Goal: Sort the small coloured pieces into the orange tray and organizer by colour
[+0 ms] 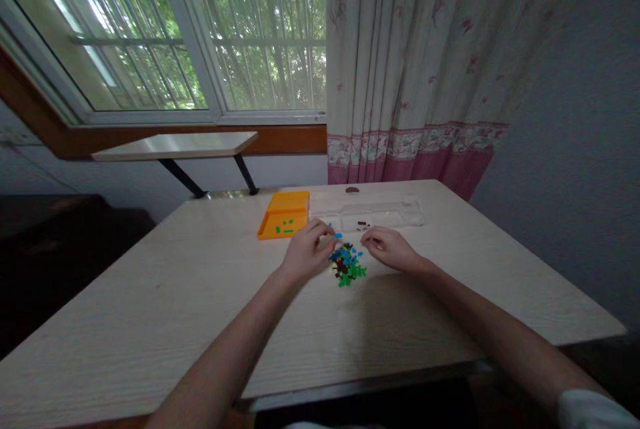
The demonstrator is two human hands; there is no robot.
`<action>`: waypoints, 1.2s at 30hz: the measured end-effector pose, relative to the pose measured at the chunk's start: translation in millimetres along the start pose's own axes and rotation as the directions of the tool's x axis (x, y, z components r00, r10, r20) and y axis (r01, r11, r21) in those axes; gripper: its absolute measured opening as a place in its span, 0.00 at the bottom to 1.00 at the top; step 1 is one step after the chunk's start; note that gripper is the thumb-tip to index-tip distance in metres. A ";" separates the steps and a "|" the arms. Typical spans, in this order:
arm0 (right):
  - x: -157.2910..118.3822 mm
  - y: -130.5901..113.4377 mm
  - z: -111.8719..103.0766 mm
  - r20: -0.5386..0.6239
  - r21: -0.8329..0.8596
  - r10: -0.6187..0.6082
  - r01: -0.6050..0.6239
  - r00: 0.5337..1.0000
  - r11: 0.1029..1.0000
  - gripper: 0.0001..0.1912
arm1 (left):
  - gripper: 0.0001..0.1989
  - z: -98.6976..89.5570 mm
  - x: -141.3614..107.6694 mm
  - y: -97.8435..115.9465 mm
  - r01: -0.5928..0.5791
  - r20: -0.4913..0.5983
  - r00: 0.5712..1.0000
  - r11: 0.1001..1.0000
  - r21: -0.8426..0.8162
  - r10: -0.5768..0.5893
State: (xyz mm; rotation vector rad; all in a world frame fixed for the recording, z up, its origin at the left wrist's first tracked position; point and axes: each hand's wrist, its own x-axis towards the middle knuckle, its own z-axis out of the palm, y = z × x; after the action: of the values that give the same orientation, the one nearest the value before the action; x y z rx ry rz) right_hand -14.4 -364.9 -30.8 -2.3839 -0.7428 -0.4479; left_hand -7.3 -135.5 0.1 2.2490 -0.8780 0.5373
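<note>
A pile of small blue, green and dark brown pieces (347, 263) lies on the table between my hands. My left hand (311, 247) is at the pile's upper left, its thumb and fingers curled towards a blue piece (338, 235) at the fingertips. To the pile's upper right, my right hand (387, 246) has its fingers pressed together; anything inside them is too small to make out. Beyond my left hand sits an orange tray (283, 201) with several green pieces. A clear compartment tray (413, 213) behind both hands holds a few dark, blue and yellow pieces.
The light wooden table (200, 302) extends around the pile. A dark round object (353, 190) lies near its back edge. At the back left a small raised shelf (185, 144) stands on black legs. Behind are a window and a curtain (400, 82).
</note>
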 end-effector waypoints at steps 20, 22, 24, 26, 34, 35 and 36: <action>-1.8 2.2 6.0 0.186 -0.059 -0.006 0.018 0.983 0.998 0.08 | 0.04 -12.5 -1.4 18.3 -0.178 -0.442 0.875 0.981 0.081 0.196; -1.4 2.4 6.2 0.198 -0.057 -0.006 0.018 0.980 0.998 0.08 | 0.04 -12.4 -1.3 18.4 -0.186 -0.442 0.874 0.979 0.080 0.202; -1.2 2.8 6.7 0.206 -0.053 -0.009 0.021 0.978 0.998 0.08 | 0.04 -12.1 -1.3 18.3 -0.197 -0.439 0.874 0.978 0.076 0.210; -1.0 3.6 7.6 0.207 -0.048 -0.012 0.023 0.978 0.999 0.08 | 0.05 -11.8 -1.4 18.0 -0.196 -0.441 0.873 0.978 0.076 0.209; -0.6 5.3 8.8 0.207 -0.031 -0.012 0.018 0.978 0.999 0.08 | 0.05 -11.5 -1.8 17.6 -0.182 -0.449 0.870 0.979 0.088 0.202; -0.6 5.0 8.6 0.208 -0.028 -0.011 0.017 0.978 0.999 0.08 | 0.05 -11.4 -1.8 17.7 -0.182 -0.450 0.870 0.979 0.087 0.202; -0.5 4.7 8.3 0.209 -0.026 -0.009 0.015 0.978 1.000 0.08 | 0.05 -11.4 -1.8 17.7 -0.183 -0.449 0.870 0.979 0.086 0.202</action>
State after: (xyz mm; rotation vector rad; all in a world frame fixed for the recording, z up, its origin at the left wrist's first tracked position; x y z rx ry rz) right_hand -10.8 -363.0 -39.4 -2.4787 -0.8492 -0.2142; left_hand -22.6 -136.6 14.6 1.9499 -0.8483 1.1338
